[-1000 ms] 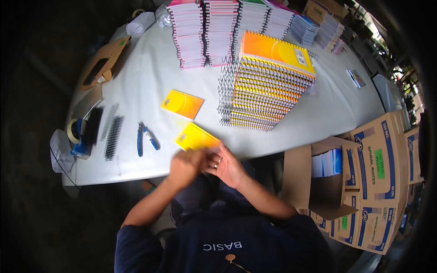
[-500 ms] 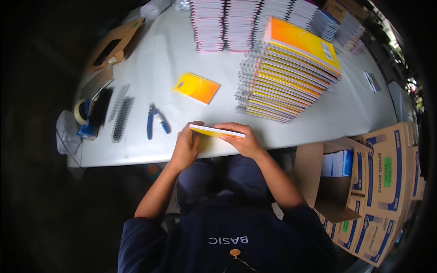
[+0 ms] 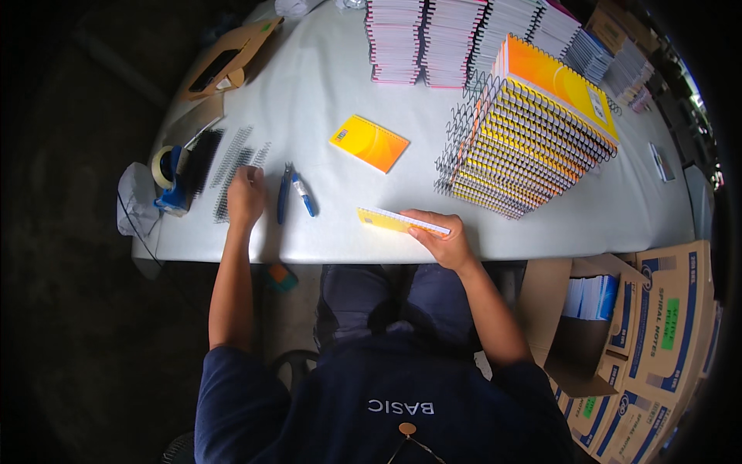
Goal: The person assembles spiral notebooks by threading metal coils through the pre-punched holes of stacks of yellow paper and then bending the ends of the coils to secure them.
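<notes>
My right hand grips a thin yellow notebook near the table's front edge, its white page edge facing up. My left hand is over the loose dark spiral binding coils at the left, fingers curled together. Whether a coil is pinched in them is hidden. Just right of that hand lie blue-handled pliers and a blue and white pen-shaped tool. A yellow-orange notebook lies flat farther back. To the right stands a tall stack of yellow spiral notebooks with coils sticking out.
Stacks of spiral-bound books line the back. At the left are a blue tape dispenser, a clump of black coils and a cardboard piece. An open carton with blue-covered books sits below the table's right edge, beside stacked cartons.
My left hand has let go of the yellow notebook and moved left to the coils. The notebook stays in my right hand, now tilted. The view has shifted slightly.
</notes>
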`<state>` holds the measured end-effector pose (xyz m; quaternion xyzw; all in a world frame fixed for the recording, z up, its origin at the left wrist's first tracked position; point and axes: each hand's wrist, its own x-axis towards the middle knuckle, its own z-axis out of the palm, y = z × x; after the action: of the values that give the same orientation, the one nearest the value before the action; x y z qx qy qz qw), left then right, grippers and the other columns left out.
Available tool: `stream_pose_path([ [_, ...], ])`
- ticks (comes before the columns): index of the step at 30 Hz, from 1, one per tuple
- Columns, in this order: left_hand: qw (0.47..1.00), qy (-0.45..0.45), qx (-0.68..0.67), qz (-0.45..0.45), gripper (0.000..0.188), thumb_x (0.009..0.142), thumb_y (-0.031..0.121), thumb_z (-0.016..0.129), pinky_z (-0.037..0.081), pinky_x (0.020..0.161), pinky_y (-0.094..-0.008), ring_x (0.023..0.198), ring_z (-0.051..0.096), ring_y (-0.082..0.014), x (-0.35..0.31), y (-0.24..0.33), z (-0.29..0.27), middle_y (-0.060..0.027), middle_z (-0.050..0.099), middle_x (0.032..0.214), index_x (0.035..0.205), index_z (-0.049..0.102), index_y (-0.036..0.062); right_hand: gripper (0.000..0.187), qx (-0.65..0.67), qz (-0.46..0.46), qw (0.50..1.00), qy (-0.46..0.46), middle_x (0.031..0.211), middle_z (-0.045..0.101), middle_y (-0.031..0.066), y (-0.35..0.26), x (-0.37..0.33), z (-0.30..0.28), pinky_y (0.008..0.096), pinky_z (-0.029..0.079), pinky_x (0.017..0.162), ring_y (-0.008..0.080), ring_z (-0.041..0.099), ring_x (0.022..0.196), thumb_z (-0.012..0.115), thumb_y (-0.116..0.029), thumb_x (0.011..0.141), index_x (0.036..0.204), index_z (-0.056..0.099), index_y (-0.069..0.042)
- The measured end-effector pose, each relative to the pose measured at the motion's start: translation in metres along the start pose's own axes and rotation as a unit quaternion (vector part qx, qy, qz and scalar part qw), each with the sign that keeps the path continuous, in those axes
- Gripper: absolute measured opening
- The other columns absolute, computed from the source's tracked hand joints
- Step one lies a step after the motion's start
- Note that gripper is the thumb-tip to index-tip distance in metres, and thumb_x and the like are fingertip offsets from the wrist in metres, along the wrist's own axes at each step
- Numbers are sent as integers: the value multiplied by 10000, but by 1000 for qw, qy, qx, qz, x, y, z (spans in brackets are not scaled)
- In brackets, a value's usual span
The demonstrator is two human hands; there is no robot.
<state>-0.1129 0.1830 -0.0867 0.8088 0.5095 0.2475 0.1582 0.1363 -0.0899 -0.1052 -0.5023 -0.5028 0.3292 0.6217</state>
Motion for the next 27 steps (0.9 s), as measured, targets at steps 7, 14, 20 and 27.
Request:
stream_pose_path([
  [7,909,-303,-265,105,254,950,246,451,371,637,-220,634,410,-97,-56,105,-4,9,501,726,906,555,19,269,25,26,999,20,1067,644,97,6,-1,-2,244,465,849,118,587,946,557,3,857,1122,601,8],
  [14,956,-200,-143,157,313,923,335,504,410,556,-338,553,520,-263,-63,97,17,-138,538,610,895,538,25,273,15,16,999,24,1064,647,89,7,1,1,237,467,834,108,587,937,559,1,855,1125,602,2],
  [20,867,-320,-378,61,155,885,150,589,392,614,-228,655,460,-109,-58,112,8,-13,500,733,856,484,40,273,0,11,1000,12,1053,653,85,7,-1,-2,227,469,815,100,594,906,564,2,850,1119,608,-3],
  [27,887,-311,-93,329,381,742,118,719,392,764,-314,865,525,-194,-32,129,-19,-59,538,1123,1078,543,83,275,-19,25,1000,7,1013,666,100,-5,-1,2,237,477,783,104,605,880,570,-8,845,1118,609,-9],
])
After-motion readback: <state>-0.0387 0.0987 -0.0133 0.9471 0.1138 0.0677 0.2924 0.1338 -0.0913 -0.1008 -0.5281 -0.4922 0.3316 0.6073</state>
